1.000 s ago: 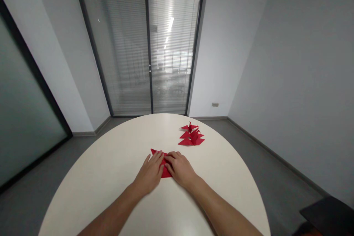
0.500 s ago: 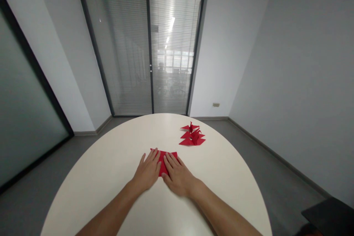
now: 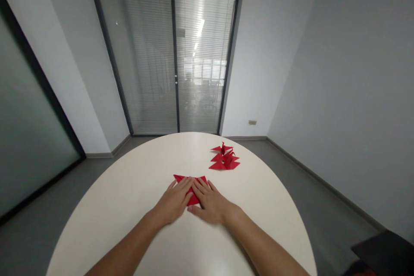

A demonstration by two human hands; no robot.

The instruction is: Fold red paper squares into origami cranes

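Red paper (image 3: 193,200) partly beneath left hand (image 3: 174,201) and right hand (image 3: 211,203), both unclenched, palms down.

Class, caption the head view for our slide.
Left hand and right hand rest on red paper, with folded cranes farther back on the table.

head camera | looks from above the near side of the round-edged table (image 3: 181,246) | faces forward, down | table close, blind-covered glass doors (image 3: 148,60) farther off
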